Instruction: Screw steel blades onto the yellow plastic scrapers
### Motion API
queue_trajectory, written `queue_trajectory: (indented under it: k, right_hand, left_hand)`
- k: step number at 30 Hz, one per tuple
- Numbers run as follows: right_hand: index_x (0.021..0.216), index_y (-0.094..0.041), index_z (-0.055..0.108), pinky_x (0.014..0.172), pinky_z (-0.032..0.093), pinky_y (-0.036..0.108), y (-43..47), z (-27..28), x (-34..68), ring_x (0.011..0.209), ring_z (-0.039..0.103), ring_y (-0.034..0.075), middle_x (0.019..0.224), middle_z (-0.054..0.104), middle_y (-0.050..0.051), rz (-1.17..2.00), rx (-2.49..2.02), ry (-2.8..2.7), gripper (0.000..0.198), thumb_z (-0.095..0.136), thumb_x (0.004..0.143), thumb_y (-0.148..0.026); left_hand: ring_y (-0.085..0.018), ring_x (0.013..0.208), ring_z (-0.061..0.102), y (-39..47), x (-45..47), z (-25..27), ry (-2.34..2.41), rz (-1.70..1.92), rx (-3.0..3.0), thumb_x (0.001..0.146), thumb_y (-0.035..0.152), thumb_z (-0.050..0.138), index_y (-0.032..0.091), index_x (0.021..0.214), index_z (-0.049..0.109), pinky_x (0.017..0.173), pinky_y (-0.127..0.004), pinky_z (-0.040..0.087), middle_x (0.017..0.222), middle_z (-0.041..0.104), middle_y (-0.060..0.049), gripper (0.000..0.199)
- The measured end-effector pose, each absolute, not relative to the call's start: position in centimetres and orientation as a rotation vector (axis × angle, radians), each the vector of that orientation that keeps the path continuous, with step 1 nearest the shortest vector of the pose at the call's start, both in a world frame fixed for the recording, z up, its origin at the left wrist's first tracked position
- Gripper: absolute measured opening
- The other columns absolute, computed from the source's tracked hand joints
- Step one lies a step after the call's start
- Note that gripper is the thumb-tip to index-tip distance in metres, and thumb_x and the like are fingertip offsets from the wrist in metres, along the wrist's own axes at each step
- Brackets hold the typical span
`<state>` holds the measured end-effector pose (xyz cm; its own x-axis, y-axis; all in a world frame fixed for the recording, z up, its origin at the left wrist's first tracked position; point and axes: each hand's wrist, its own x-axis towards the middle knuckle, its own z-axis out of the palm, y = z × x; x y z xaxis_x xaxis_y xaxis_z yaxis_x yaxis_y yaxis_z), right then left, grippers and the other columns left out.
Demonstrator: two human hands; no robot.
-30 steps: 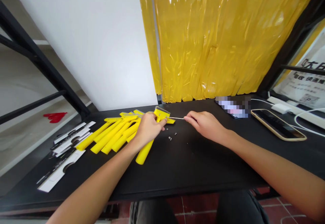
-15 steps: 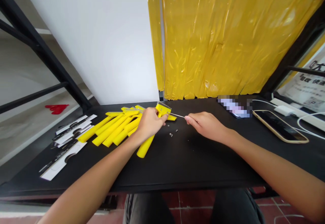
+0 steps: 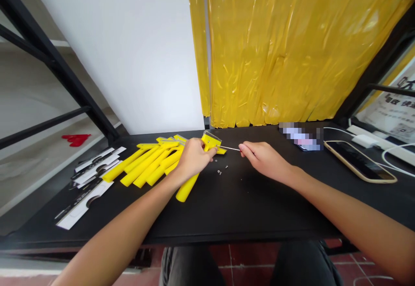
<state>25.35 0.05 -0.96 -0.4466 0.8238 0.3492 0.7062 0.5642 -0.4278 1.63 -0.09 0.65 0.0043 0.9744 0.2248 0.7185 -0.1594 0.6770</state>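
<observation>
My left hand (image 3: 195,155) is closed around a yellow scraper (image 3: 187,189) near its wide head, which carries a clear cover; the handle slants down toward me. My right hand (image 3: 264,158) is closed on a screwdriver (image 3: 231,148). Its thin metal shaft points left, with the tip at the scraper's head; the grip is hidden in my fingers. Several small screws and nuts (image 3: 219,172) lie on the black table just below the shaft. Left of my left hand, several more yellow scrapers (image 3: 142,165) lie side by side, their handles toward me.
White and black cardboard sleeves (image 3: 84,204) lie at the table's left. A phone (image 3: 359,160) with a beige case, a blurred flat item (image 3: 301,137) and white cables with a power strip (image 3: 397,145) are at the right. Yellow plastic sheeting (image 3: 275,52) hangs behind.
The scraper's head has tilted slightly in my left hand. My right hand stays at the screwdriver, with its fingers slightly shifted. The whole view has moved a little.
</observation>
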Motion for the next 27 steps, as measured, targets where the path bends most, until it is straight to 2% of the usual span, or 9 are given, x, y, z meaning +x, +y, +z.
queue_trajectory:
  k: [2,4,7,10,16,19,25,27]
  right_hand:
    - [0.097,-0.024,0.053,0.062,0.038,0.031,0.09,-1.21,25.26,0.062,0.058,0.017,0.07,0.062,-0.001,0.328,-1.285,-2.221,0.024,0.046,0.098,-0.047]
    - [0.105,-0.024,0.049,0.058,0.038,0.03,0.08,-1.35,25.23,0.06,0.057,0.017,0.071,0.063,-0.001,0.353,-1.301,-2.168,0.026,0.055,0.093,-0.046]
    - [0.096,-0.023,0.05,0.059,0.038,0.029,-0.08,-1.19,25.26,0.064,0.058,0.017,0.076,0.064,0.001,0.361,-1.244,-2.172,0.021,0.051,0.096,-0.044]
    - [0.086,-0.023,0.051,0.062,0.038,0.03,-0.19,-0.93,25.29,0.067,0.059,0.018,0.074,0.064,0.002,0.314,-1.223,-2.22,0.028,0.043,0.101,-0.044]
    - [0.102,-0.023,0.049,0.063,0.04,0.03,0.17,-1.39,25.47,0.07,0.061,0.018,0.086,0.066,0.002,0.281,-1.248,-2.214,0.023,0.057,0.093,-0.043]
    - [0.098,-0.022,0.051,0.065,0.04,0.03,0.2,-1.42,25.57,0.074,0.061,0.018,0.09,0.068,0.004,0.259,-1.205,-2.236,0.015,0.05,0.098,-0.037]
    - [0.079,-0.021,0.055,0.064,0.035,0.031,-0.15,-1.04,25.24,0.072,0.06,0.018,0.079,0.066,0.004,0.12,-1.18,-2.417,0.041,0.034,0.105,-0.044]
    - [0.08,-0.022,0.056,0.062,0.033,0.031,-0.23,-0.95,25.15,0.069,0.06,0.018,0.075,0.066,0.003,0.152,-1.232,-2.413,0.041,0.032,0.105,-0.044]
  left_hand:
    - [-0.016,0.044,0.055,-0.14,1.7,0.69,1.727,0.964,1.904,0.075,0.037,0.072,0.02,0.049,0.055,0.045,-0.029,0.031,0.048,0.064,-0.005,0.036]
    - [-0.016,0.043,0.055,-0.21,1.76,0.79,1.72,0.962,1.878,0.075,0.036,0.073,0.021,0.048,0.054,0.045,-0.029,0.032,0.047,0.063,-0.004,0.036]
    - [-0.016,0.044,0.056,-0.32,1.8,0.98,1.761,0.927,1.878,0.076,0.037,0.071,0.02,0.049,0.056,0.045,-0.029,0.033,0.047,0.063,-0.005,0.035]
    - [-0.017,0.046,0.058,-0.35,1.8,1.07,1.771,0.896,1.89,0.077,0.037,0.07,0.019,0.052,0.059,0.046,-0.029,0.035,0.051,0.066,-0.005,0.033]
    - [-0.016,0.045,0.056,-0.23,1.73,1.0,1.79,0.903,1.921,0.077,0.038,0.071,0.019,0.05,0.059,0.045,-0.029,0.033,0.047,0.063,-0.004,0.035]
    - [-0.016,0.045,0.057,-0.2,1.65,1.06,1.78,0.904,1.916,0.078,0.039,0.071,0.018,0.051,0.06,0.046,-0.029,0.034,0.049,0.064,-0.005,0.035]
    - [-0.017,0.045,0.057,-0.12,1.6,1.07,1.789,0.918,1.91,0.079,0.039,0.07,0.018,0.051,0.06,0.047,-0.03,0.037,0.048,0.063,-0.005,0.036]
    - [-0.017,0.044,0.056,-0.14,1.65,1.02,1.776,0.934,1.929,0.079,0.039,0.07,0.019,0.051,0.06,0.047,-0.03,0.036,0.046,0.061,-0.004,0.036]
